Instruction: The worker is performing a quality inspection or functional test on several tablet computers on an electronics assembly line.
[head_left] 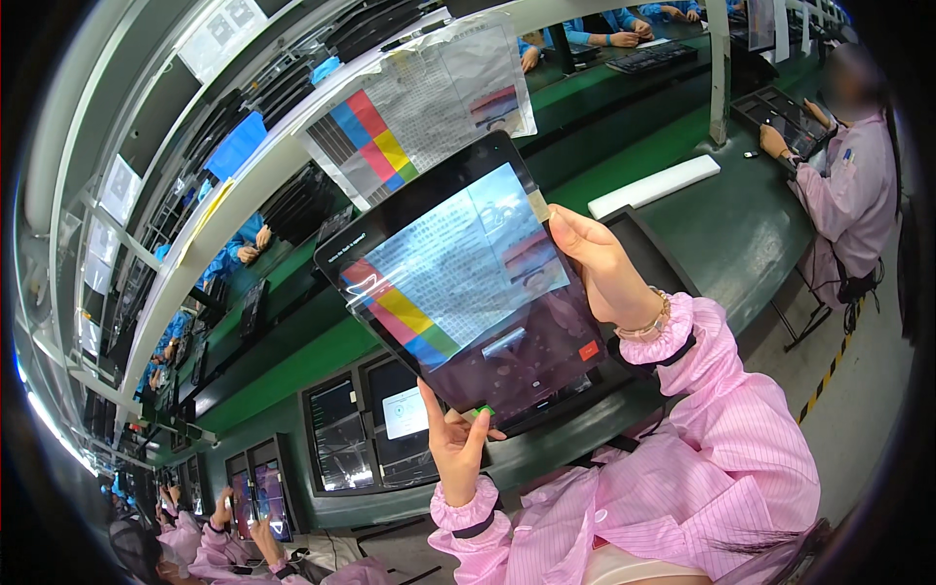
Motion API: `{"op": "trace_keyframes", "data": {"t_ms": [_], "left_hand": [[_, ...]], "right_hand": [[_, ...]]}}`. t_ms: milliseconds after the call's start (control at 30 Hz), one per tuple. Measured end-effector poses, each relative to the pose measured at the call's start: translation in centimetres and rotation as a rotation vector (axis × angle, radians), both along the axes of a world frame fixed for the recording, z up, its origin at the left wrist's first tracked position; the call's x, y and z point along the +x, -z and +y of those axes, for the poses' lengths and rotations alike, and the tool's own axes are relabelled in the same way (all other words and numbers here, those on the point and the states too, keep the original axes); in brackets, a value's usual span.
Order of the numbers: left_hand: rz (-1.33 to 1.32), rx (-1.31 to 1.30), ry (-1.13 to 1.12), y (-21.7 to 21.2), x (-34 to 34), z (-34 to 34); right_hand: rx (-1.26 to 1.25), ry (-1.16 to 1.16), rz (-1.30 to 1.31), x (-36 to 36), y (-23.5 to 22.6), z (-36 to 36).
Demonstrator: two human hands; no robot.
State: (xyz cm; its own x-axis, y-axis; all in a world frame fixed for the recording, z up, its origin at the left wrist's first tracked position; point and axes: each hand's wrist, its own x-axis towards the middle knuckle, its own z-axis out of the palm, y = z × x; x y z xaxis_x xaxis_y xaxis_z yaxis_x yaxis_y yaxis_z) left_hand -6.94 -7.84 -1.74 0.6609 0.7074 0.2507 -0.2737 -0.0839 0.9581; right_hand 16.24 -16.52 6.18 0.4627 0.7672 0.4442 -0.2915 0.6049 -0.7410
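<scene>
So the tablet (468,283) is up off the green bench (741,234), tilted toward a hanging colour-stripe test chart (419,107). Its glossy glass screen already shows the chart live, so the camera check looks underway, not finished. Left hand (453,439) pinches the bottom edge, thumb on the glass; right hand (600,263) clamps the upper right edge. Slim, dark, rounded slab, smooth.

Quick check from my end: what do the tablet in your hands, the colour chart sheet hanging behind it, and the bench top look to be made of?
Tablet: glossy glass front, going by the sharp mirrored chart on it; the dark rim looks like plastic or metal, unclear which.
Colour chart sheet: printed paper, apparently inside a clear plastic sleeve, judging by crinkled shiny edges.
Bench top: a matte green mat, probably rubber or vinyl.
</scene>
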Motion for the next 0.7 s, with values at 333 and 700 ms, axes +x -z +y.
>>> {"op": "trace_keyframes", "data": {"t_ms": [333,700], "left_hand": [[-0.023,0.016,0.033,-0.39,-0.44,-0.30],[-0.009,0.013,0.036,-0.60,-0.57,-0.43]], "right_hand": [[0.004,0.004,0.013,-0.25,-0.21,-0.01],[-0.009,0.005,0.006,-0.17,-0.12,-0.11]]}}
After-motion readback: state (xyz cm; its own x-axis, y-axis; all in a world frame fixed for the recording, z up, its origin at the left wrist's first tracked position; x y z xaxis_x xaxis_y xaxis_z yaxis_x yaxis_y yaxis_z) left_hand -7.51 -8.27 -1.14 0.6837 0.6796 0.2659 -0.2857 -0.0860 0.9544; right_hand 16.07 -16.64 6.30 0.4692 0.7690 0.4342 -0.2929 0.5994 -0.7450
